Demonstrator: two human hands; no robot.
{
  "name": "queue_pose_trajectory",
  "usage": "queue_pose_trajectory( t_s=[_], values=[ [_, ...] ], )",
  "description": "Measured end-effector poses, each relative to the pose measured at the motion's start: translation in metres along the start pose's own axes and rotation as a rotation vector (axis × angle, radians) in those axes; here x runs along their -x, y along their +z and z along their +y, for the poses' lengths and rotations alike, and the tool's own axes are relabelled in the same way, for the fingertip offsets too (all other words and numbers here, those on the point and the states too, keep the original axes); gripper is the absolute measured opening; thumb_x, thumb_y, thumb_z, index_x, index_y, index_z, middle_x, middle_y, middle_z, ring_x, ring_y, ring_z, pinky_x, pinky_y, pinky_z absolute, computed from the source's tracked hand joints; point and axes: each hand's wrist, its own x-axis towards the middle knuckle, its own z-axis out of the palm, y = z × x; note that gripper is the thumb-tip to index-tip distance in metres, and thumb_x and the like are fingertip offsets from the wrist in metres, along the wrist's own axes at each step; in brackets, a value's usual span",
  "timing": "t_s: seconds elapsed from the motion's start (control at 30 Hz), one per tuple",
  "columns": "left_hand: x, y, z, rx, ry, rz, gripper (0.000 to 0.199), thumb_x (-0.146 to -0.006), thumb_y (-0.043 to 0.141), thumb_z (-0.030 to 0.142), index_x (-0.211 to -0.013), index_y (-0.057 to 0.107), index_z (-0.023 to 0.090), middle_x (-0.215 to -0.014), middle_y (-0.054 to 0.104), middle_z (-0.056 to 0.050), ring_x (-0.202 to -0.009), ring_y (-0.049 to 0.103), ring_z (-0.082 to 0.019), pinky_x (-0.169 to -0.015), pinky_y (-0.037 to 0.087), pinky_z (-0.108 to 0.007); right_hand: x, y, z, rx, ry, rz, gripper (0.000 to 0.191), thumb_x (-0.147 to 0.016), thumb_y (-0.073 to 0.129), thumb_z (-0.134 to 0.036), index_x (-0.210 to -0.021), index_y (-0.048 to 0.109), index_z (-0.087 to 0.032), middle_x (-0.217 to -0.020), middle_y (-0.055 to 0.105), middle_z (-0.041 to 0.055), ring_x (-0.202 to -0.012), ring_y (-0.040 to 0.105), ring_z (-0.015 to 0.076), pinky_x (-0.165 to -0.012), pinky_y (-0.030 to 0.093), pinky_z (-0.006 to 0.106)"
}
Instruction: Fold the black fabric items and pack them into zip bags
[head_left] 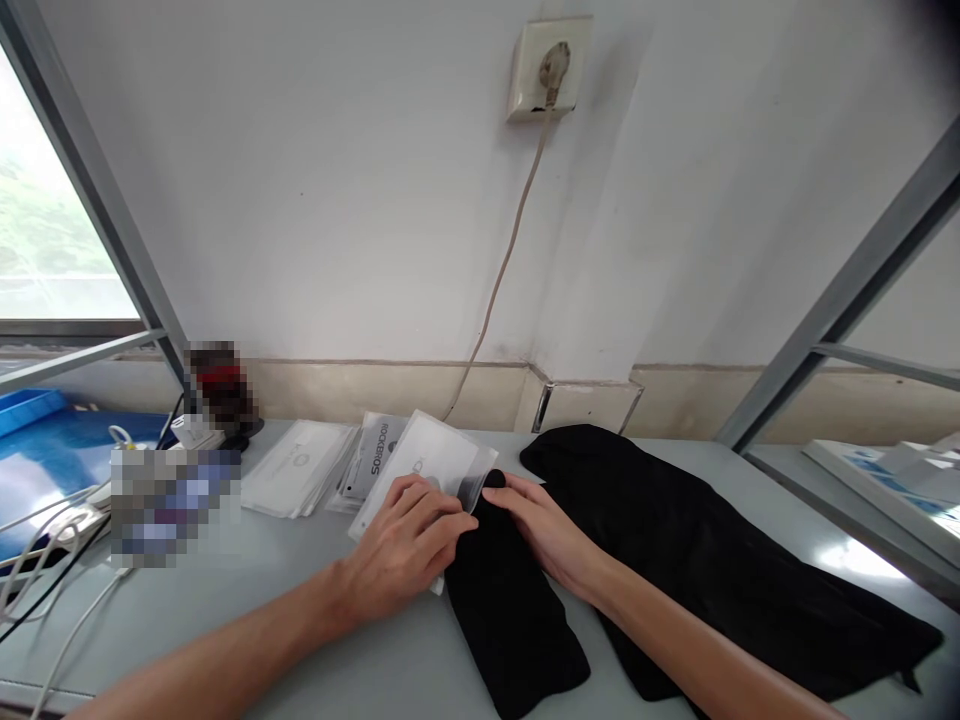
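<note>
A translucent plastic bag (pixel 435 450) with printed lettering lies slanted under my left hand (pixel 409 545), whose curled fingers grip it near its open edge. Black folded fabric (pixel 517 620) hangs down from that edge toward the front of the table. My right hand (pixel 544 525) pinches the top of this fabric, its thumb and fingers close beside the bag's mouth. How far the fabric reaches into the bag is hidden by my left fingers. A larger black cloth pile (pixel 675 530) spreads to the right, partly behind my right forearm.
Stacked translucent bags (pixel 296 465) and printed packets (pixel 373 455) lie left of my hands on the grey table (pixel 315 630). Cables and a blurred device (pixel 176 500) sit farther left. A wall socket (pixel 551 68) has a cord running down behind the table. Metal frame posts flank both sides.
</note>
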Motion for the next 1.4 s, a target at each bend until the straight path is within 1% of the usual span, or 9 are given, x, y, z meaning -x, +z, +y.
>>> queue_pose_trajectory(
  t_s=[0.33,0.47,0.6,0.7,0.77,0.9,1.1,1.27,1.4],
  values=[
    [-0.004,-0.006,-0.004,0.124,0.057,-0.044,0.041,-0.099,0.046,-0.003,-0.131,0.057,0.020,-0.124,0.077,-0.007,-0.117,0.070,-0.019,-0.124,0.036,-0.055,-0.007,-0.006,0.006,-0.115,-0.060,-0.065,0.050,-0.076,0.090,-0.046,-0.118,0.074,-0.025,-0.100,0.081,0.0030,-0.092,0.074,0.0208,-0.091,0.055,0.033],
    [0.000,-0.003,-0.008,0.186,0.077,-0.047,0.049,-0.101,0.044,-0.002,-0.144,0.049,0.020,-0.144,0.065,-0.013,-0.139,0.058,-0.021,-0.120,0.046,-0.049,-0.003,-0.006,0.001,-0.100,-0.054,-0.124,0.037,-0.078,0.089,-0.043,-0.106,0.077,-0.022,-0.100,0.081,0.0051,-0.091,0.074,0.0214,-0.091,0.055,0.035],
    [0.001,-0.001,-0.010,0.101,-0.219,0.039,0.050,-0.100,0.066,0.021,-0.146,0.047,0.025,-0.155,0.053,-0.015,-0.149,0.044,-0.031,-0.119,0.044,-0.058,0.000,-0.004,-0.001,-0.002,-0.048,-0.113,0.037,-0.074,0.091,-0.045,-0.100,0.080,-0.021,-0.095,0.081,0.0047,-0.088,0.074,0.0222,-0.088,0.056,0.036],
    [0.001,-0.003,-0.014,0.068,-0.573,0.059,0.093,-0.080,0.086,0.052,-0.153,0.036,0.025,-0.164,0.038,-0.020,-0.151,0.036,-0.044,-0.115,0.041,-0.070,0.001,-0.003,-0.004,0.081,-0.065,-0.080,0.041,-0.073,0.090,-0.050,-0.102,0.082,-0.022,-0.101,0.082,0.0069,-0.097,0.074,0.0263,-0.092,0.055,0.039],
    [0.000,-0.005,-0.016,0.167,-0.753,0.021,0.107,-0.073,0.088,0.060,-0.156,0.030,0.024,-0.161,0.041,-0.023,-0.145,0.044,-0.046,-0.107,0.048,-0.068,0.001,-0.003,-0.005,0.120,-0.076,-0.073,0.043,-0.074,0.089,-0.052,-0.103,0.082,-0.022,-0.101,0.082,0.0072,-0.097,0.074,0.0273,-0.093,0.056,0.041],
    [-0.001,-0.009,-0.016,0.622,-0.933,-0.036,0.079,-0.091,0.073,0.055,-0.153,0.032,0.026,-0.127,0.071,-0.016,-0.106,0.074,-0.033,-0.082,0.064,-0.047,-0.003,-0.005,-0.004,0.190,-0.176,-0.071,0.043,-0.076,0.086,-0.055,-0.104,0.082,-0.023,-0.104,0.082,0.0066,-0.096,0.075,0.0283,-0.096,0.056,0.044],
    [-0.005,-0.009,-0.012,1.032,-0.976,-0.030,0.069,-0.094,0.073,0.048,-0.148,0.040,0.022,-0.116,0.076,-0.012,-0.095,0.077,-0.026,-0.078,0.064,-0.040,-0.009,-0.013,0.001,0.276,-0.286,0.111,0.049,-0.071,0.087,-0.059,-0.106,0.081,-0.024,-0.106,0.082,0.0074,-0.095,0.074,0.0341,-0.091,0.059,0.047],
    [-0.002,-0.005,-0.014,1.086,-0.949,-0.200,0.051,-0.084,0.083,0.046,-0.122,0.065,0.018,-0.117,0.076,-0.011,-0.107,0.073,-0.029,-0.087,0.062,-0.040,-0.007,-0.013,0.003,0.360,-0.327,0.110,0.042,-0.075,0.085,-0.052,-0.107,0.079,-0.025,-0.106,0.081,0.0059,-0.092,0.073,0.0324,-0.086,0.058,0.043],
    [-0.002,-0.006,-0.013,0.999,-0.979,-0.221,0.042,-0.085,0.081,0.049,-0.109,0.070,0.016,-0.103,0.078,-0.009,-0.093,0.074,-0.027,-0.079,0.062,-0.039,-0.006,-0.011,0.005,0.367,-0.319,0.047,0.034,-0.079,0.082,-0.050,-0.100,0.076,-0.024,-0.098,0.078,0.0044,-0.089,0.070,0.0280,-0.083,0.057,0.038]
  ],
)
